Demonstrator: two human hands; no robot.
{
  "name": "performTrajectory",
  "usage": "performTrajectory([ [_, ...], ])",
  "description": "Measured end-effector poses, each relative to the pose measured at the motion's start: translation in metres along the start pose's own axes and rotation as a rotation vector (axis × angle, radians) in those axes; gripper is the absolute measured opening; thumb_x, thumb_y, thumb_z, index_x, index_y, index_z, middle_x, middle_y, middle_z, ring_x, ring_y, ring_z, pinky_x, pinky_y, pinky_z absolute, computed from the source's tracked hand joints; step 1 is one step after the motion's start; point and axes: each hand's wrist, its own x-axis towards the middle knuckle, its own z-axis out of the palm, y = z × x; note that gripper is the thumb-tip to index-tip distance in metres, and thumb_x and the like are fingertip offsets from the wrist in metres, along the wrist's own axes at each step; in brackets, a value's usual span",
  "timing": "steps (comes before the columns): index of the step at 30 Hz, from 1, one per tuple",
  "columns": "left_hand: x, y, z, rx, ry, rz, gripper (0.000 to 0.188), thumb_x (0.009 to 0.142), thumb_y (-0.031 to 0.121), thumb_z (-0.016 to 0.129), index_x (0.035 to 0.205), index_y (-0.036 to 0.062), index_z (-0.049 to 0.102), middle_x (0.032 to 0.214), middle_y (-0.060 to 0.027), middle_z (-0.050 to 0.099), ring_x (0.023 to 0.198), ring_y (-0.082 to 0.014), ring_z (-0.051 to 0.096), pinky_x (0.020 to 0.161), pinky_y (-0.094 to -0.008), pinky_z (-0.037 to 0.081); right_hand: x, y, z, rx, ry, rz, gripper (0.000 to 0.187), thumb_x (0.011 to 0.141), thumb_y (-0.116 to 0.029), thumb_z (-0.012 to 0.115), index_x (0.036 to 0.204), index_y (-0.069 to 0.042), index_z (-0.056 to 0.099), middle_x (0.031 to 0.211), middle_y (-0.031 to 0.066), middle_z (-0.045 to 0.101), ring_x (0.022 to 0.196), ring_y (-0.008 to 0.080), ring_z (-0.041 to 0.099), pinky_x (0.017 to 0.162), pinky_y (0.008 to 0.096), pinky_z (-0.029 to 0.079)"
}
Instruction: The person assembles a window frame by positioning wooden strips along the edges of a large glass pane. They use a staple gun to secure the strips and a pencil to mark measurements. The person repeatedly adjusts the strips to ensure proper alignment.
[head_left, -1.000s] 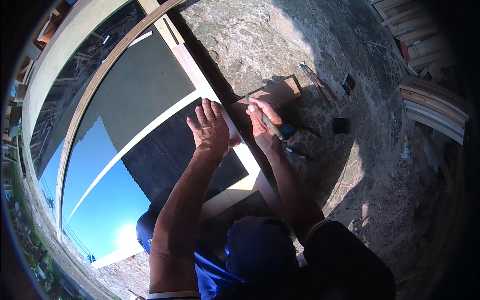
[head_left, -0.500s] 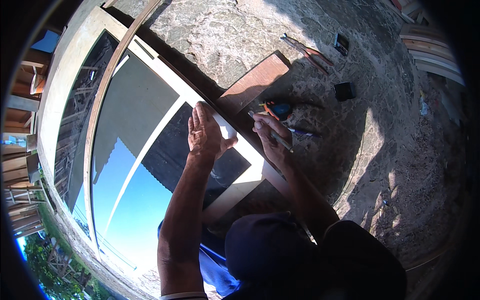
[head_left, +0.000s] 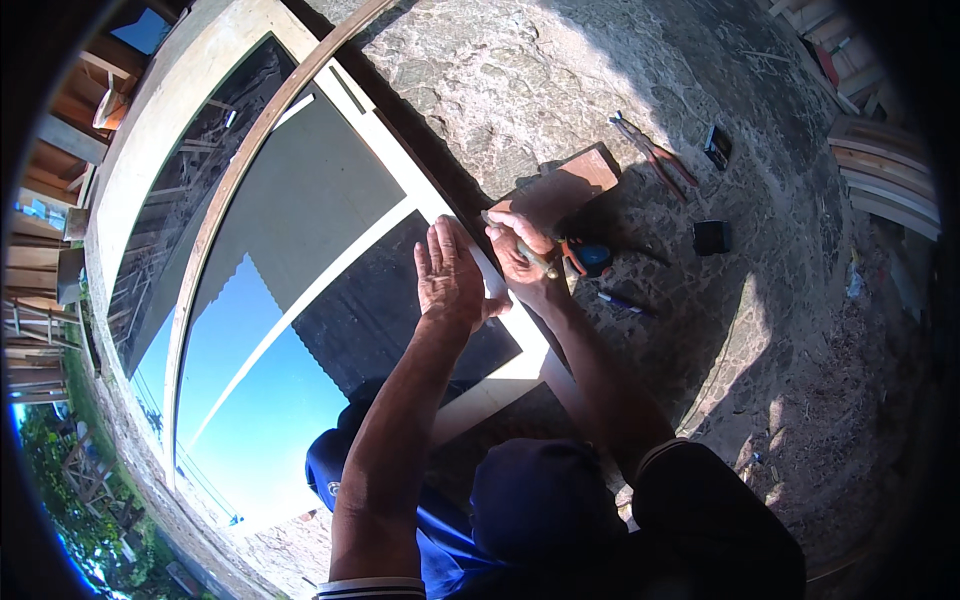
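Both hands stay on the window frame [head_left: 395, 165]: left hand [head_left: 452, 275] flat, right hand [head_left: 520, 250] gripping a tool [head_left: 535, 258]

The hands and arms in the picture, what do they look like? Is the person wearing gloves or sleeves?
No gloves: both the left hand and the right hand are bare, and so are the forearms. The left arm ends in a short sleeve with a striped cuff, dark with pale lines. The right arm comes out of a short dark sleeve with a pale edge. No watch or ring can be made out.
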Motion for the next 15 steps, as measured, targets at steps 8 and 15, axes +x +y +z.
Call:
performTrajectory([
  [8, -0.003, -0.003, -0.003, -0.064, -0.009, -0.007, 0.149, 0.062, 0.059, 0.091, 0.156, -0.0123, 0.0, 0.165, -0.0291, 0.01, 0.155, -0.0425, 0.013, 0.128, -0.0483, 0.014, 0.033, 0.005, 0.036, -0.049, -0.123, -0.032, 0.027, 0.096, -0.013, 0.067, 0.121, -0.005, 0.063, 0.102, 0.02, 0.073, 0.09, 0.0376, 0.073, 0.076, 0.0421, 0.058],
  [15, -0.002, -0.004, -0.002, -0.055, -0.038, -0.016, 0.148, 0.064, 0.062, 0.089, 0.156, -0.012, 0.0, 0.166, -0.0297, 0.007, 0.156, -0.043, 0.011, 0.128, -0.0489, 0.013, 0.039, 0.017, 0.047, -0.061, -0.213, 0.071, 0.026, 0.097, -0.015, 0.065, 0.12, -0.003, 0.062, 0.11, 0.0204, 0.071, 0.098, 0.039, 0.072, 0.083, 0.0424, 0.058],
])
